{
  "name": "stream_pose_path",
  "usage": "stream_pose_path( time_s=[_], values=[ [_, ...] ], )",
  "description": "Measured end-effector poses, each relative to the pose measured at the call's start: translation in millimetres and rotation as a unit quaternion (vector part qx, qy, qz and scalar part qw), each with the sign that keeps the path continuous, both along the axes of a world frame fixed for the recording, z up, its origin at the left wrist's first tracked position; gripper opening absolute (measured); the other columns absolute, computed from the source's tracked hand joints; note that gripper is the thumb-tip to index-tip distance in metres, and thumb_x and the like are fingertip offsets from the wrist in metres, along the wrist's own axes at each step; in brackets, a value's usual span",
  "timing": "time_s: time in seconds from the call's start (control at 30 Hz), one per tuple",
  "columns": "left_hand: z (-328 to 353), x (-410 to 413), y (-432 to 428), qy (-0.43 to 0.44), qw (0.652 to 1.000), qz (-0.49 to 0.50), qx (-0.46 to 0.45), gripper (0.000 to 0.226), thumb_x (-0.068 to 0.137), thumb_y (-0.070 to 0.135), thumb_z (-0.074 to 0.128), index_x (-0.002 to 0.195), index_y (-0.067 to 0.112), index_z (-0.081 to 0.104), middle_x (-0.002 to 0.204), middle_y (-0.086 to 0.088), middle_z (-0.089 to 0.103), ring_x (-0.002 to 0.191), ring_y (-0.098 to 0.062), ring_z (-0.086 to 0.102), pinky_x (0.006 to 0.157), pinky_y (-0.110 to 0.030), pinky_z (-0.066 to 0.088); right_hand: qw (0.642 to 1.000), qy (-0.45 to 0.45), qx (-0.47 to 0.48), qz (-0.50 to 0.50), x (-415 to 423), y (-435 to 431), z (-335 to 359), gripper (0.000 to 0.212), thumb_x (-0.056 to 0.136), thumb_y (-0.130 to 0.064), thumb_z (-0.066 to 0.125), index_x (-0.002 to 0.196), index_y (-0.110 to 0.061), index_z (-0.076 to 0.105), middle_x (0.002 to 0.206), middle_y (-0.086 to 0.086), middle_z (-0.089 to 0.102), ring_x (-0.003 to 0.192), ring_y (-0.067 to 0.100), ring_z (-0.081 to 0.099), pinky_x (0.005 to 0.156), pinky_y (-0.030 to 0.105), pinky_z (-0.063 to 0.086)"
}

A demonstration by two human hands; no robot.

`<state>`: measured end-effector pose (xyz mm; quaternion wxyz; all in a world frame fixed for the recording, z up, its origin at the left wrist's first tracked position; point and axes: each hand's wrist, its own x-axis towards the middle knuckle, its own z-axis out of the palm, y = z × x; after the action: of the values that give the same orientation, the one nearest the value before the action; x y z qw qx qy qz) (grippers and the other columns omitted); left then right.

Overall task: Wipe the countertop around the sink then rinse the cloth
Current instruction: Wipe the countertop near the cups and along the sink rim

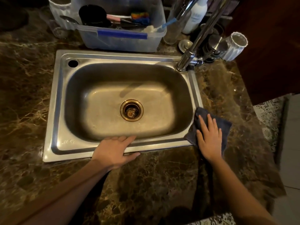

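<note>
Cloth (225, 127) under flat right hand (209, 138), left hand (113, 151) spread on sink (53, 111) rim

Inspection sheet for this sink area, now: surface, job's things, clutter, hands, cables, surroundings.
Surface: brown veined marble countertop, glossy.
Job's things: dark grey cloth lies over the front right corner of the stainless steel sink; chrome faucet shows no running water.
Clutter: clear plastic tub of utensils, white bottle, white ribbed cup, all along the back.
Hands: left hand rests flat on the sink's front rim; right hand presses flat on the cloth.
Cables: nothing seen.
Surroundings: dark wooden cabinet at right; patterned floor below it.
</note>
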<state>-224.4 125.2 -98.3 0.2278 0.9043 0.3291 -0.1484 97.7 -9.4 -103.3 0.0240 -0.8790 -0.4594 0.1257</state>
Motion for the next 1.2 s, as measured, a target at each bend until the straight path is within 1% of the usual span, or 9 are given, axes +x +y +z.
stream_pose_path(
  time_s=[0.1,0.27,0.53,0.6,0.73,0.87,1.03,1.1,1.2],
  values=[
    [1,0,-1,0.000,1.000,-0.003,0.001,0.073,0.086,0.075,0.015,0.148,0.037,0.020,0.146,0.009,0.043,0.128,-0.015,0.045,0.100,-0.031,0.037,1.000,0.000,-0.001,-0.023,-6,-13,-2,0.061,0.093,-0.051,0.014,0.150,-0.033,0.024,0.160,0.003,0.016,0.148,0.026,0.008,0.115,0.053,0.010],
    [-1,-1,-1,-0.029,1.000,0.010,-0.001,0.072,0.086,0.073,0.015,0.145,0.035,0.030,0.141,0.007,0.049,0.127,-0.015,0.046,0.101,-0.031,0.036,1.000,-0.025,0.014,0.000,9,21,-2,0.053,0.095,-0.035,0.035,0.148,-0.032,0.031,0.158,0.006,0.023,0.146,0.028,0.013,0.114,0.055,0.013],
    [-13,-6,-4,-0.058,0.997,0.021,0.049,0.073,0.088,0.075,0.015,0.133,0.031,0.051,0.119,0.006,0.066,0.107,-0.016,0.062,0.088,-0.033,0.050,0.997,-0.049,0.019,0.052,58,139,-5,0.060,0.095,-0.041,0.046,0.150,-0.033,0.023,0.160,0.008,0.013,0.148,0.028,0.005,0.117,0.054,0.007],
    [-15,-7,-5,-0.063,0.996,0.025,0.057,0.073,0.087,0.075,0.015,0.134,0.031,0.050,0.120,0.007,0.066,0.109,-0.016,0.062,0.089,-0.033,0.050,0.997,-0.047,0.020,0.064,63,147,-5,0.061,0.095,-0.041,0.047,0.150,-0.033,0.023,0.161,0.008,0.012,0.148,0.027,0.004,0.117,0.055,0.005],
    [-9,-4,-4,-0.042,0.999,0.023,0.027,0.076,0.083,0.077,0.013,0.139,0.035,0.040,0.132,0.008,0.058,0.118,-0.016,0.055,0.094,-0.033,0.044,0.997,-0.032,0.019,0.070,54,120,-4,0.058,0.098,-0.037,0.045,0.151,-0.033,0.022,0.161,0.007,0.006,0.148,0.026,0.002,0.116,0.055,0.001],
    [-9,-7,-3,-0.042,0.999,0.020,0.024,0.074,0.082,0.078,0.012,0.138,0.037,0.040,0.131,0.010,0.057,0.118,-0.014,0.055,0.091,-0.032,0.047,0.999,0.001,0.015,0.043,31,57,1,0.054,0.101,-0.037,0.039,0.151,-0.033,0.021,0.162,0.004,0.007,0.148,0.023,0.002,0.115,0.055,0.003],
    [-10,-7,-4,-0.049,0.997,0.006,0.060,0.068,0.086,0.075,0.019,0.135,0.035,0.046,0.123,0.008,0.063,0.110,-0.015,0.060,0.083,-0.031,0.049,0.998,0.024,0.019,-0.047,-23,-25,5,0.064,0.092,-0.054,0.013,0.151,-0.030,0.021,0.161,0.003,0.008,0.148,0.024,0.003,0.115,0.053,0.003],
    [-10,-7,-4,-0.050,0.997,0.005,0.065,0.067,0.087,0.074,0.022,0.136,0.035,0.045,0.123,0.008,0.062,0.110,-0.016,0.059,0.083,-0.031,0.048,0.997,0.010,-0.005,-0.081,-51,-48,3,0.071,0.087,-0.057,0.005,0.152,-0.028,0.014,0.162,0.005,0.003,0.148,0.024,0.001,0.116,0.052,0.002],
    [-10,-8,-4,-0.066,0.996,-0.003,0.067,0.069,0.088,0.073,0.022,0.139,0.032,0.043,0.128,0.006,0.061,0.115,-0.018,0.057,0.092,-0.034,0.045,0.996,-0.005,-0.035,-0.083,-99,-74,2,0.066,0.089,-0.055,0.002,0.151,-0.032,-0.002,0.162,0.005,-0.001,0.148,0.026,-0.003,0.115,0.053,0.003]
  ],
)
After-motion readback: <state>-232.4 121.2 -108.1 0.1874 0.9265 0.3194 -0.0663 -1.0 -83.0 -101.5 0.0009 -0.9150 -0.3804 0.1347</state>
